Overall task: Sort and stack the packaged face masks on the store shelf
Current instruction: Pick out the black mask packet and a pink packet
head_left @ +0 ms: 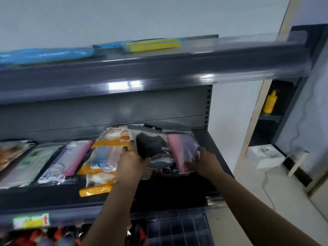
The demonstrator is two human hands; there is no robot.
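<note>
Two hands of mine are on the middle shelf of the dark metal rack, both at its right end. My left hand pinches the black mask pack by its near-left corner, thumb on top, fingers curled under. My right hand lies with straight fingers pressed on the pink and purple pack, which sits just beside the black one, touching it, on a loose pile.

The black pack's long axis runs roughly from the shelf's front lip toward its back panel, tilted a little leftward at the far end; the pink and purple pack lies nearly parallel.

To the right of the pile a bare strip of shelf runs to the right edge. In front, a dark band of shelf separates the pile from the front lip. To the left, orange-edged packs overlap and crowd against my left hand; further left stand a pink-and-lilac row and a pale green row, each running front to back. The upper shelf hangs close overhead, carrying blue packs and a yellow pack along its front edge.
</note>
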